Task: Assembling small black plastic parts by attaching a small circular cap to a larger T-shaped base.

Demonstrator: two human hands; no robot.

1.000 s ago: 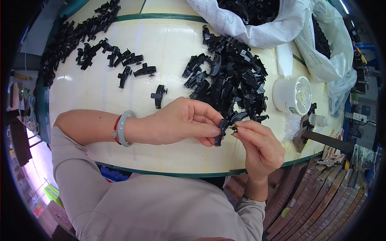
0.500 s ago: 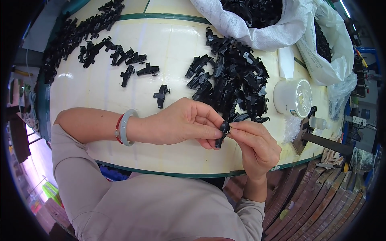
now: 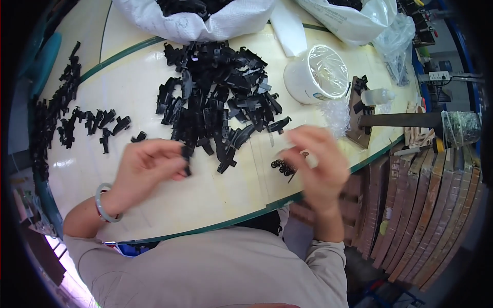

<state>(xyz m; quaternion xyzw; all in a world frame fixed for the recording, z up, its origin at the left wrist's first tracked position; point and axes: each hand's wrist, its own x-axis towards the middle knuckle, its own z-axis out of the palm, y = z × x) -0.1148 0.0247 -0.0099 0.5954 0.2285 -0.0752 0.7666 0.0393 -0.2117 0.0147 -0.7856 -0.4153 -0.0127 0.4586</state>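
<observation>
My left hand (image 3: 146,167), with a bracelet at its wrist, pinches a small black plastic part (image 3: 186,160) upright between thumb and fingers. It is held just left of a big heap of similar black plastic parts (image 3: 210,102). My right hand (image 3: 321,167) is smeared by motion, so its fingers and anything in them cannot be made out. Right beside it, partly behind its fingertips, lies a little cluster of small dark rings (image 3: 280,165) on the pale table (image 3: 205,205). A short row of black parts (image 3: 95,123) lies beyond my left hand.
A white tub (image 3: 300,79) with clear wrap stands right of the heap. Beyond it are white sacks (image 3: 195,25) of black parts. A dark bar (image 3: 400,120) on a bench fixture juts out at the right, near a small clear bottle (image 3: 377,96). More parts (image 3: 46,133) line the left edge.
My hands have moved apart: the left went left with the black part, the right let go of it and moved beside the small rings. The view has swung to the right.
</observation>
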